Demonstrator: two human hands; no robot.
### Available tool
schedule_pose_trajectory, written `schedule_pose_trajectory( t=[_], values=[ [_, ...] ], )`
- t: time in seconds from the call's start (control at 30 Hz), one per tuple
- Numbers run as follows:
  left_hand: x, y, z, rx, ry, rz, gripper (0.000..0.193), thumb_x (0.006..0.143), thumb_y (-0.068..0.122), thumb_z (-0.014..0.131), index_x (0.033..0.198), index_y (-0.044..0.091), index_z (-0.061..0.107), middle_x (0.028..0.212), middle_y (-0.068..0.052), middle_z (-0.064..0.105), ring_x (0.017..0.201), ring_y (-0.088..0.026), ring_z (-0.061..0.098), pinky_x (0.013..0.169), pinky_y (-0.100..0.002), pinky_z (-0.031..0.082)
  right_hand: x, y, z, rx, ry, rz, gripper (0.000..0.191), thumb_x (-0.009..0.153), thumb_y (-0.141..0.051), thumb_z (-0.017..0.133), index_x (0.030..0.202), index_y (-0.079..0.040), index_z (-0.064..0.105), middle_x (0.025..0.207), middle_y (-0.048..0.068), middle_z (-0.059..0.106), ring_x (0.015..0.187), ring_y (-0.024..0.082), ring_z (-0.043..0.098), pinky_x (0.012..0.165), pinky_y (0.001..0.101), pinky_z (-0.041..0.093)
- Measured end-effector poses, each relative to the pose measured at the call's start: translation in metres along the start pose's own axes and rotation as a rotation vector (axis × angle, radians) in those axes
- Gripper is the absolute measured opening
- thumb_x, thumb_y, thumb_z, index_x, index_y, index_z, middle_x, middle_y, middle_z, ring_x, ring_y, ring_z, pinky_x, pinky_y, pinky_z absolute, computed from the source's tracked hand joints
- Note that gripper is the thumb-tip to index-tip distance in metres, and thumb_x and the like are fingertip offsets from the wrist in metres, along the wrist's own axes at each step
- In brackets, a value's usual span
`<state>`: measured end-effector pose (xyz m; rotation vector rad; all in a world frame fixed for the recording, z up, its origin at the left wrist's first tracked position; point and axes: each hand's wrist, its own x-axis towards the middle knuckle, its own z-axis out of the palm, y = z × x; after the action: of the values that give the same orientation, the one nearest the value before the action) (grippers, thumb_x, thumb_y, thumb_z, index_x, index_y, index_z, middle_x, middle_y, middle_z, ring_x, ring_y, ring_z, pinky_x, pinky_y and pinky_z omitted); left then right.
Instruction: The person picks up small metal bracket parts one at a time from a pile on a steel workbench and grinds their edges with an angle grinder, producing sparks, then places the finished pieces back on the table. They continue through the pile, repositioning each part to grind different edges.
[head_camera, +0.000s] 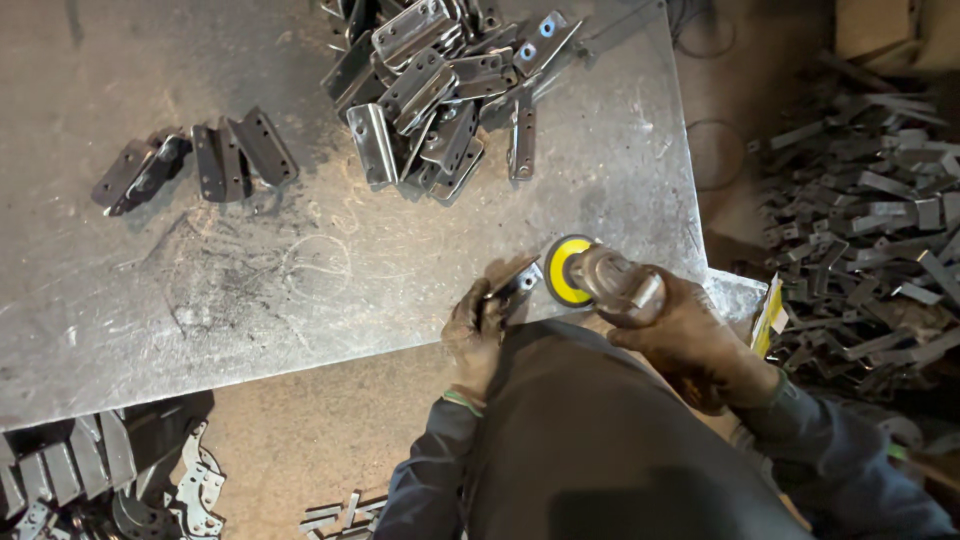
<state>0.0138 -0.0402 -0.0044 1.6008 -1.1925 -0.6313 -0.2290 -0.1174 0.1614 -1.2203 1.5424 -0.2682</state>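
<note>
Small metal bracket (517, 287) lay at the near edge of the tabletop (300, 270), pinned under the left hand (474, 325), fingers clenched on its near end. Looked stiff, light, sharp-edged; best gripped by the flat end away from the wheel. Just right of the bracket, right hand (690, 340) was wrapped around a grinder (610, 280), yellow disc touching or nearly so. Far beyond the bracket, a bracket heap (440, 90); left of that, a few loose brackets (200, 160). Scrap pile (860, 220) on the floor, right.
</note>
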Motion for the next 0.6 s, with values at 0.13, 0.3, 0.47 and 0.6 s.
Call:
schedule_pose_trajectory(
  t=[0.13,0.3,0.47,0.6],
  values=[
    [-0.006,0.008,0.0,0.053,-0.081,-0.159,0.02,0.096,0.015,0.067,0.111,0.004,0.073,0.09,-0.017,0.073,0.075,-0.031,0.072,0.067,-0.041,0.057,-0.003,-0.009,-0.001,0.082,-0.116,-0.041,0.065,0.063,-0.006,0.089,0.123,-0.003,0.063,0.112,0.006,0.073,0.104,0.014,0.067,0.092,0.0314,0.055],
    [-0.015,0.018,0.002,0.092,-0.105,-0.013,0.024,0.095,0.01,0.066,0.116,0.004,0.074,0.095,-0.017,0.075,0.081,-0.032,0.072,0.07,-0.042,0.058,-0.009,-0.024,-0.004,0.097,-0.202,0.005,0.064,0.064,-0.006,0.089,0.123,-0.003,0.065,0.112,0.006,0.073,0.101,0.015,0.066,0.091,0.0321,0.055],
    [-0.016,0.022,0.006,0.12,-0.106,0.039,0.028,0.094,0.009,0.064,0.121,0.002,0.07,0.104,-0.018,0.075,0.086,-0.033,0.072,0.074,-0.042,0.058,-0.01,-0.04,-0.005,0.244,-0.329,-0.014,0.068,0.066,-0.006,0.086,0.129,-0.001,0.061,0.119,0.006,0.071,0.108,0.014,0.065,0.095,0.0313,0.053],
    [-0.02,0.019,0.007,0.165,-0.139,0.048,0.029,0.094,0.008,0.064,0.123,0.002,0.069,0.11,-0.02,0.074,0.091,-0.035,0.072,0.077,-0.044,0.058,-0.007,-0.039,-0.005,0.295,-0.379,0.005,0.07,0.067,-0.007,0.084,0.132,-0.001,0.059,0.122,0.008,0.071,0.112,0.015,0.065,0.099,0.031,0.052]
  ],
)
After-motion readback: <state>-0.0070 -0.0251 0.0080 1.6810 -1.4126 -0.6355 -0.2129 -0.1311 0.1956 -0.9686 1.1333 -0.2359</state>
